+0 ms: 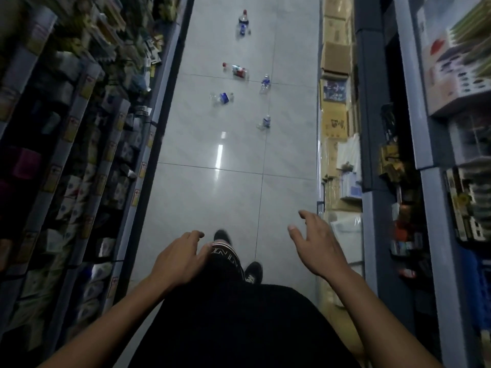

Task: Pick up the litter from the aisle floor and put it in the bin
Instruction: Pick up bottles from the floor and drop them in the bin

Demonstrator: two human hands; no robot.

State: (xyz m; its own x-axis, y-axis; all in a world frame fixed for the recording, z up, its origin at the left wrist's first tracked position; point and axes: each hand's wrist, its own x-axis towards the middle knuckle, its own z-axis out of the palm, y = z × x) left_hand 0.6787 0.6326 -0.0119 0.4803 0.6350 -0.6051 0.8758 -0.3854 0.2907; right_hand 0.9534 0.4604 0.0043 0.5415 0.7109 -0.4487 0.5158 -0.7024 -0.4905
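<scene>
Five bits of litter lie scattered down the pale tiled aisle floor (212,187), and between the two long runs of shelving, left shelves (79,144) and right shelves (414,134), we are plainly at the approach stage: nothing is picked up yet, and no bin shows anywhere in view. Stacked cardboard boxes (335,58) line the right edge of the aisle. Down at the bottom, both hands are out front and empty; the left hand (178,258) hangs with fingers loosely curled above the knee, the right hand (313,248) is spread, fingers relaxed, gripping nothing. All the litter is well ahead of the feet. Farthest off is a blue-labelled bottle (242,22), long axis running roughly up the aisle, red cap at the far end. Next comes the red-labelled bottle (237,70), lying crosswise, cap pointing left. Then a blue-labelled one (222,98), also lying crosswise, though blur hides which end carries its cap. Two small bottles sit toward the right: one (265,83) near a tile joint, and the nearest (266,122), both blurred, apparently angled along the aisle. My call: walk on, stoop to that nearest bottle, and close a hand across its short width.
</scene>
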